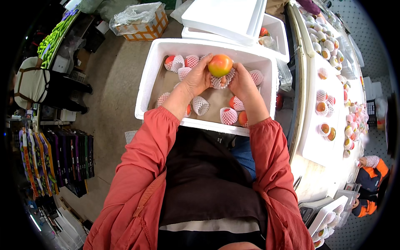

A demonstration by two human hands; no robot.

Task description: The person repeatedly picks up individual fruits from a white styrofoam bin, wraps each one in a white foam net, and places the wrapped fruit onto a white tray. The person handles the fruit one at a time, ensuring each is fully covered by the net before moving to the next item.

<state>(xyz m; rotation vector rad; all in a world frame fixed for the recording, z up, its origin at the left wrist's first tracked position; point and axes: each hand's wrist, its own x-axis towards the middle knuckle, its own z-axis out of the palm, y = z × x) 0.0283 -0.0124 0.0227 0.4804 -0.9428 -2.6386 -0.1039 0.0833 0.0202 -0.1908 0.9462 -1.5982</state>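
A large tomato (220, 65), orange-red with a green-yellow lower side, is held up between my two hands above a white foam box (143, 84). My left hand (198, 75) grips its left side with the thumb near the top. Under the fruit, a white foam net sleeve (222, 82) lies against the fingers of my right hand (242, 79). Inside the box, several red fruits in foam nets lie along the sides, among them a netted one (228, 116) near the front. An empty-looking foam net (201, 105) rests on the brown box liner.
More foam boxes and lids (218, 18) stand behind. On the right, a long counter (312, 175) carries netted fruits on a white foam sheet (312, 125). A taped carton (150, 25) sits on the floor at the back left. Other people are at both sides.
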